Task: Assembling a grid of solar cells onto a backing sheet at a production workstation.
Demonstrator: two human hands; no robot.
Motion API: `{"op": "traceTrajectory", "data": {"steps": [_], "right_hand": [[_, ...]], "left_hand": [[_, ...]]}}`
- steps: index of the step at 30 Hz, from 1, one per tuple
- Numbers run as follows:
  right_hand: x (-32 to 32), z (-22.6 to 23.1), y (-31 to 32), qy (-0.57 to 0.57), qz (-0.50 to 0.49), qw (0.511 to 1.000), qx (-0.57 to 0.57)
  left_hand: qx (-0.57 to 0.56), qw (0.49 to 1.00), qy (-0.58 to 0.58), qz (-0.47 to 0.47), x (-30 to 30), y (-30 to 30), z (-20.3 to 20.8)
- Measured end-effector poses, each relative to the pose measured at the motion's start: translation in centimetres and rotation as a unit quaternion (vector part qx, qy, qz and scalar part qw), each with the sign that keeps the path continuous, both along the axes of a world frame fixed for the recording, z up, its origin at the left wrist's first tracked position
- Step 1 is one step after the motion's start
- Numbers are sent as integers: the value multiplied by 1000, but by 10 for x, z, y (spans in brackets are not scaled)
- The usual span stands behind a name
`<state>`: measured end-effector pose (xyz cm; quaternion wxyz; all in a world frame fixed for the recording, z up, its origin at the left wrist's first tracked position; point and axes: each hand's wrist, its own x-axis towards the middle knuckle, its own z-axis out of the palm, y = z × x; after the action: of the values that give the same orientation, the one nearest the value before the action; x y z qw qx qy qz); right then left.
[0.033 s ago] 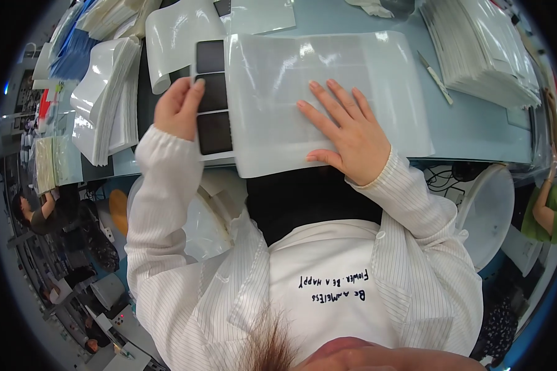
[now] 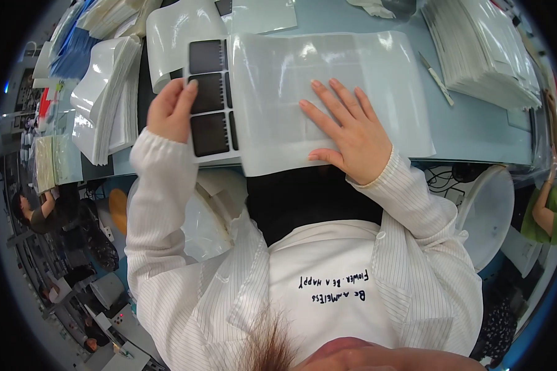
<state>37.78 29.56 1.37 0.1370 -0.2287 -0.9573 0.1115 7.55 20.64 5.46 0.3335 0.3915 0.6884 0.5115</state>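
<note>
My left hand [image 2: 171, 110] pinches the left edge of a thin sheet with dark rectangular panels [image 2: 209, 133] divided by pale strips. Its panels stick out past the left side of a translucent plastic film [image 2: 396, 80]; the rest lies under the film, where only faint outlines show. My right hand [image 2: 358, 137] rests flat on the film with its fingers spread, holding nothing. The film's near edge hangs a little over the table's front edge.
A glossy white sheet [image 2: 182, 34] curls at the back left, beside a stack of white sheets [image 2: 108, 93]. At the right are a slim knife-like tool [image 2: 436, 79] and a tall stack of plastic sheets [image 2: 476, 49]. A white bin [image 2: 490, 213] stands below the table.
My left hand has moved slightly left, drawing the panelled sheet further out from under the film; a second column of dark panels now shows. My right hand has barely shifted.
</note>
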Motion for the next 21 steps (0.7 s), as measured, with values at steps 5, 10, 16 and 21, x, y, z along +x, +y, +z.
{"op": "traceTrajectory", "data": {"steps": [5,10,16,21], "right_hand": [[-4,4,-2,-24,-19,1000,0],[-16,4,-6,-17,-2,1000,-1],[-3,-27,19,-15,-6,1000,-5],[-4,-43,21,3,-17,1000,-10]], "left_hand": [[-31,965,259,29,-20,-47,44],[-27,956,281,82,-36,-112,108],[-73,912,400,59,-24,-130,154],[-85,924,373,13,-11,-122,191]]}}
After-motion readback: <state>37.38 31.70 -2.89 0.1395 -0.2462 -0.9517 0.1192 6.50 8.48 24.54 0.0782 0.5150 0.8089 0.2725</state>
